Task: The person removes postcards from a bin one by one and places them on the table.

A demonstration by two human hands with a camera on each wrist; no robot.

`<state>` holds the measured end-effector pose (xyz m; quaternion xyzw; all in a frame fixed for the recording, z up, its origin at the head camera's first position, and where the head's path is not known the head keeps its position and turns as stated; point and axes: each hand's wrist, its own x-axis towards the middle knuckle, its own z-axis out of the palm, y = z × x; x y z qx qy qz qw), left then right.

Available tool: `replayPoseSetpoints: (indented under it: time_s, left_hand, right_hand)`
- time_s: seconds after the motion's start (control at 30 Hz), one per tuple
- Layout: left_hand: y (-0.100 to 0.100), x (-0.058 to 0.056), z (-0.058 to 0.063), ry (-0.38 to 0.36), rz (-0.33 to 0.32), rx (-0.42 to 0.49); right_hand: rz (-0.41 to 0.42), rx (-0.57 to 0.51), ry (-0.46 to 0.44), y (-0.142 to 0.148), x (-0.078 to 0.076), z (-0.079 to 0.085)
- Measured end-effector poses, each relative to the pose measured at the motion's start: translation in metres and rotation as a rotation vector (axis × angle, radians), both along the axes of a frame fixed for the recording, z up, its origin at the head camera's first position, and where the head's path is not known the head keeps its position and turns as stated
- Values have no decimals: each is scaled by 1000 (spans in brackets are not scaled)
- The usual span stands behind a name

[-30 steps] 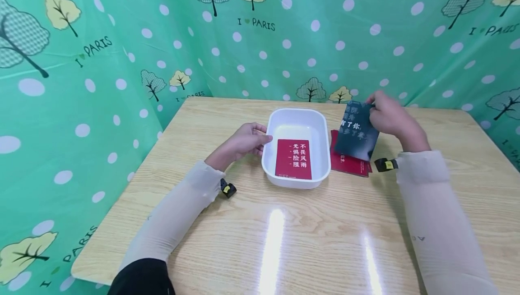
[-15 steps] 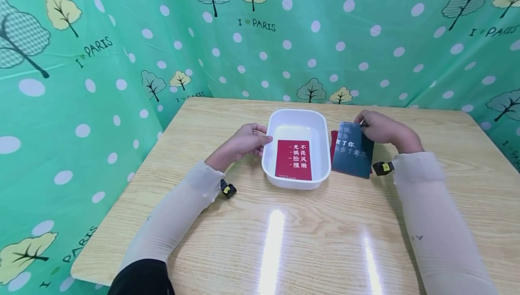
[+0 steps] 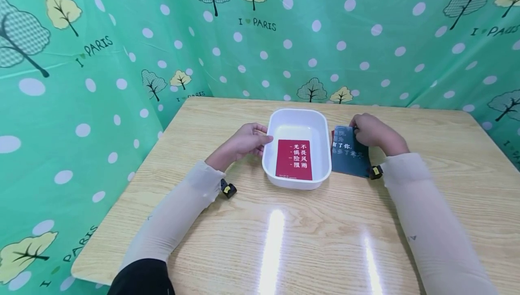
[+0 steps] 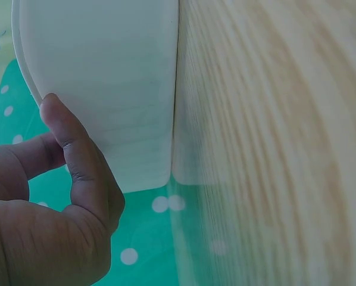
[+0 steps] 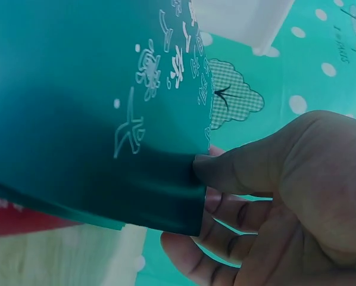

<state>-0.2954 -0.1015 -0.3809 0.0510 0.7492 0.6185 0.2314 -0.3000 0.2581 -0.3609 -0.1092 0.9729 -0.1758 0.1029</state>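
Note:
My left hand (image 3: 248,140) holds the left rim of a white plastic basin (image 3: 328,150); in the left wrist view a fingertip (image 4: 54,113) lies at its rim. Inside the basin lies a red booklet (image 3: 284,159) with white Chinese lettering. My right hand (image 3: 371,130) pinches the far right corner of a dark blue-green booklet (image 3: 347,162), printed with pale characters. In the right wrist view the thumb (image 5: 231,170) presses on its cover and the fingers are behind its edge. Under the dark booklet a red booklet (image 5: 23,217) shows, mostly hidden.
The wooden table (image 3: 308,236) carries everything, with two bright light reflections at its front. A green polka-dot curtain (image 3: 284,51) hangs behind and at the left. Small black wrist cameras, one left (image 3: 228,189) and one right (image 3: 375,172), sit near the sleeves.
The dark booklet has come down from a tilted, raised position to lie over the red booklets. My right hand has moved down and left with it. The left hand and basin stayed put.

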Motion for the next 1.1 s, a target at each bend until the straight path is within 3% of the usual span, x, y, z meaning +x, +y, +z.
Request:
replayPoseSetpoints:
  time_s: [0.63,1.1]
  left_hand:
    - [0,-2,-2,-3,5,6]
    - [0,-1,-1,-5,10,-8]
  right_hand:
    - [-23,70,-27,-3,-5,-16]
    - [-24,113,-41,-4,-4,-15]
